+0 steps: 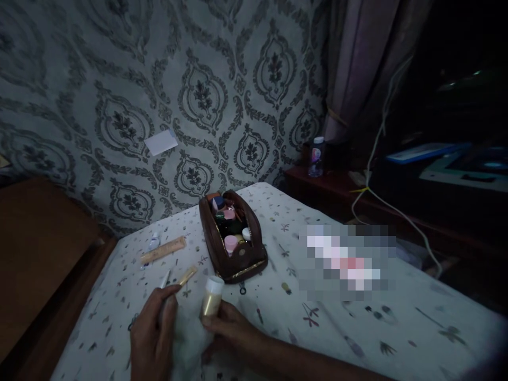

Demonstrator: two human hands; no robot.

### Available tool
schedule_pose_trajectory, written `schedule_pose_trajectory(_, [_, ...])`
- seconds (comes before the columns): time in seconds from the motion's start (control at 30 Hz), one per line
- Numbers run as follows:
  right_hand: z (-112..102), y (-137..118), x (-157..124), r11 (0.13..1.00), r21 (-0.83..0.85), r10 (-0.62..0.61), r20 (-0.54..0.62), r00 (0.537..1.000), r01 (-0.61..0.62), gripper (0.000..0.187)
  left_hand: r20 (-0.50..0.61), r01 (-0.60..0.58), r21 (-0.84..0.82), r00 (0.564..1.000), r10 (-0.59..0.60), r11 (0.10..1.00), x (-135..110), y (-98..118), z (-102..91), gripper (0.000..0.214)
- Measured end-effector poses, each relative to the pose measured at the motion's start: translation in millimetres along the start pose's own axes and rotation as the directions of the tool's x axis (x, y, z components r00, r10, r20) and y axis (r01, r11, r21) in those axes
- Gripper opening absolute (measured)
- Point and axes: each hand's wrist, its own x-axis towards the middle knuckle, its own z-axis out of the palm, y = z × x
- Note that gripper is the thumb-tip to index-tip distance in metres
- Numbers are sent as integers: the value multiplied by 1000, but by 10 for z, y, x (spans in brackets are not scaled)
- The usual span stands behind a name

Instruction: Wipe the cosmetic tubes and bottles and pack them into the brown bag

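My left hand (154, 330) is closed around a slim white stick-like item (165, 278), whose tip points up past the fingers. A small tan, flat-ended item (188, 275) reaches out at its fingertips; I cannot tell if it is held or lying on the sheet. My right hand (232, 325) grips a small bottle (211, 299) with a white cap and a pale gold body, held upright. Just beyond the hands stands a brown zip bag (254, 253), its top gaping. Inside are several small containers, among them a pink-capped one (230, 244).
A beige tube (163, 250) and a small clear-and-white item (154, 241) lie on the patterned sheet (270, 317) at left. A blurred-out patch (343, 262) covers something at right. Behind it, a bottle (316, 157) stands on a dark red surface, with a white cable (402, 211) hanging nearby.
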Motion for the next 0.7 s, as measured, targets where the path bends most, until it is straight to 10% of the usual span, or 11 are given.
schedule_pose_trajectory(0.1, [-51, -15, -25, 976, -215, -41, 32, 999, 47, 45, -58, -110, 11, 992, 111, 994, 79, 157, 33, 26])
schedule_pose_trajectory(0.27, [-129, 70, -97, 721, -680, -91, 98, 991, 133, 20, 313, -274, -160, 897, 312, 948, 63, 319, 256, 25])
schedule_pose_trajectory(0.4, [-147, 91, -84, 646, -749, -106, 102, 989, 146, 27, 442, 182, -259, 896, -51, 949, -10, 347, 282, 41])
schedule_pose_trajectory(0.5, [-143, 52, -47, 641, -749, -122, 118, 985, 169, 26, 521, 491, -318, 805, -283, 811, 17, 435, 264, 57])
schedule_pose_trajectory(0.7, [-63, 5, -45, 650, -736, -215, 62, 975, 190, 13, 451, 583, -564, 811, -373, 585, 117, 511, 380, 62])
